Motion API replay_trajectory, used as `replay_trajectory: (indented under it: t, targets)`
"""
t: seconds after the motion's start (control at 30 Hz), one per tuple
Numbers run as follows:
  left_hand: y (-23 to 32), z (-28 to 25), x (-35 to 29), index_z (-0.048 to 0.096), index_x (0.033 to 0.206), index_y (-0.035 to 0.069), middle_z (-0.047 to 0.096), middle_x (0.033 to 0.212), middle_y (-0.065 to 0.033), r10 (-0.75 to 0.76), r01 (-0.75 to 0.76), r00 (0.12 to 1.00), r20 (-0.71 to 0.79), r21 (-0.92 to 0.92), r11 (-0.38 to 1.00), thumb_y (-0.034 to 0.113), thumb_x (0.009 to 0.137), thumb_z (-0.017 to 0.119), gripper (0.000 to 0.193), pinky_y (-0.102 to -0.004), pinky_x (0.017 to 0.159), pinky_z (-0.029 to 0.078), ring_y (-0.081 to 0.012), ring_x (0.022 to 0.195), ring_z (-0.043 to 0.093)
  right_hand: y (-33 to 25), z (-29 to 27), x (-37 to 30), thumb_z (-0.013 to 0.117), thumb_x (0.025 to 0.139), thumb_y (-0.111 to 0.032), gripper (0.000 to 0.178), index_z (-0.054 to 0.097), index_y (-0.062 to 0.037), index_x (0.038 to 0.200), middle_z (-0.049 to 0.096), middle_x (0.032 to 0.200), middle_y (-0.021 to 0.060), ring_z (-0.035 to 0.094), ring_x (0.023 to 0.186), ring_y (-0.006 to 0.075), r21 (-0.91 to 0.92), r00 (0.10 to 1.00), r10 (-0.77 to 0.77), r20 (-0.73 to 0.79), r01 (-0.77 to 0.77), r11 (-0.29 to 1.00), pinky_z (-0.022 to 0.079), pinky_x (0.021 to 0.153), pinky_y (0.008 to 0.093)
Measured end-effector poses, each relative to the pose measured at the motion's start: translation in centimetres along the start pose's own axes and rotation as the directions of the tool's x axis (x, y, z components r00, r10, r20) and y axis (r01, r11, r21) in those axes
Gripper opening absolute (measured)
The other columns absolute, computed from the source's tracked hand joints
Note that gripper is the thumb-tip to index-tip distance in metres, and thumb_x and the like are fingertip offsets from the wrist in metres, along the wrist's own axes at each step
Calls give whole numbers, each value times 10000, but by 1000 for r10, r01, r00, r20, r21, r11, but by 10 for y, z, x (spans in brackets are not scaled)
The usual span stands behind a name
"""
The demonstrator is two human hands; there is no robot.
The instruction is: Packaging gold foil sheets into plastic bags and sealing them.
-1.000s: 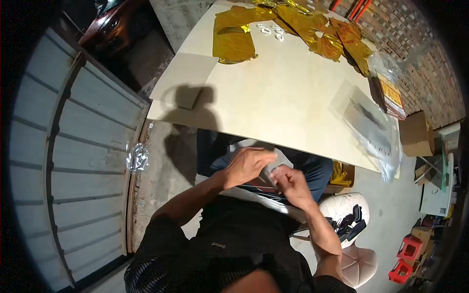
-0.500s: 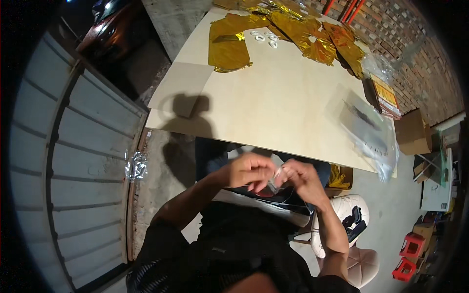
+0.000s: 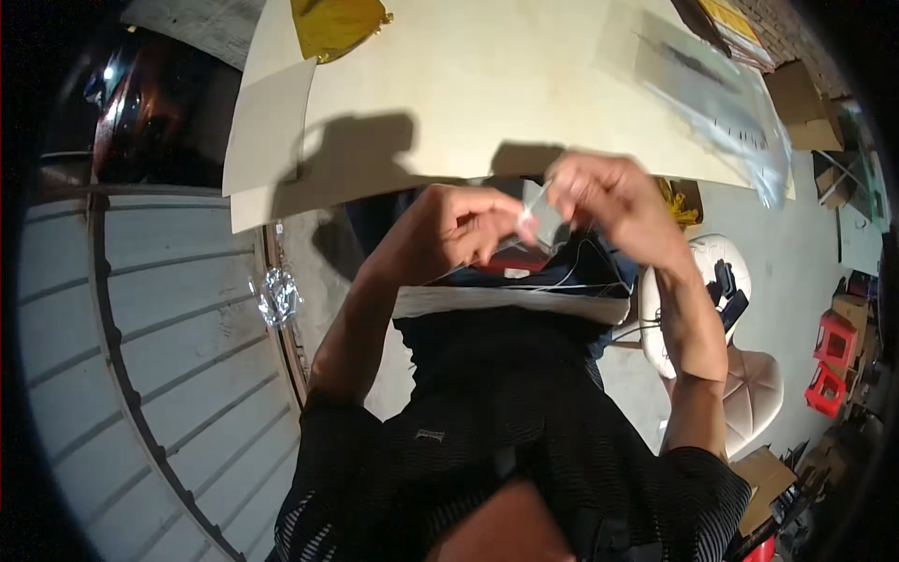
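Above my lap, just off the table's near edge, a small piece of clear plastic film (image 3: 546,217) is stretched between my hands. My left hand (image 3: 459,225) is closed, its thumb and fingertips pinching the film's left side, where a whitish bit shows. From the upper right, my right hand (image 3: 613,201) pinches the film's other end with closed fingers. Motion blurs the fingertips, so the film's exact shape cannot be made out. Below the hands, a thin white cord (image 3: 585,258) loops over my lap, near a dark red item (image 3: 510,262) partly hidden by the hands.
The pale wooden table (image 3: 449,84) lies ahead, with gold foil (image 3: 337,26) at its far left and clear plastic bags (image 3: 716,94) at the right. A cream chair (image 3: 698,281) holding black items stands to the right. Crumpled silver foil (image 3: 278,298) sits by the metal wall at left.
My view has tipped down toward my lap, so most gold foil and the white rings have left the picture. Both hands still hold the film; my right hand has turned and risen above the left.
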State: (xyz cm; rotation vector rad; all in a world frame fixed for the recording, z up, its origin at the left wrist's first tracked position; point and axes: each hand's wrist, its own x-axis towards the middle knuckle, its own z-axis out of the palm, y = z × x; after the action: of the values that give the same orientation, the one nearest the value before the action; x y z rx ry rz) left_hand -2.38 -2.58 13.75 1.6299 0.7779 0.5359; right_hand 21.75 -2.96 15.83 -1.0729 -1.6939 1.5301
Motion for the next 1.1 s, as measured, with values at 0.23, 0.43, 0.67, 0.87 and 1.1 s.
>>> replay_trajectory:
  t: [0.23, 0.43, 0.67, 0.87, 1.1]
  targets:
    - [-5, 0, 7, 690, 1167, 14, 746, 880, -102, 168, -97, 962, -217, 303, 948, 92, 983, 558, 240, -245, 515, 488, -105, 573, 611, -3, 16, -2, 523, 1014, -96, 186, 632, 7, 904, 586, 732, 42, 526, 612, 94, -9, 994, 34, 103, -33, 999, 463, 580, 257]
    - [23, -4, -6, 679, 1104, -55, 744, 900, -123, 40, -80, 981, -187, -208, 975, 89, 987, 512, 249, -233, 526, 509, -91, 610, 631, 14, 22, -4, 532, 982, -27, 148, 652, 10, 902, 632, 732, 42, 580, 652, 110, -76, 979, -46, 200, 63, 995, 492, 601, 267]
    - [14, -1, -18, 638, 1239, -9, 732, 919, -116, 148, -129, 988, 33, -330, 935, 92, 1021, 482, 287, -247, 525, 533, -129, 617, 661, 4, 5, 1, 497, 1027, -91, 216, 638, 31, 920, 626, 766, 47, 567, 647, 108, -138, 987, -152, -42, 145, 980, 500, 625, 254]
    - [-7, -12, 4, 664, 1087, -22, 710, 838, -104, 350, -270, 931, -104, 447, 853, 19, 919, 598, 185, -279, 580, 502, -128, 671, 655, -11, 2, 5, 512, 1035, -170, 228, 638, 6, 962, 613, 745, 43, 580, 640, 100, 57, 997, -52, 50, 49, 997, 484, 601, 233]
    - [-2, -9, 10, 683, 1134, -11, 732, 807, -127, 397, -300, 881, -257, 346, 889, 50, 974, 554, 215, -230, 454, 518, -121, 550, 657, -5, 19, 14, 517, 992, -16, 150, 657, 17, 953, 628, 738, 70, 587, 607, 124, -41, 950, 61, 306, -51, 998, 510, 549, 250]
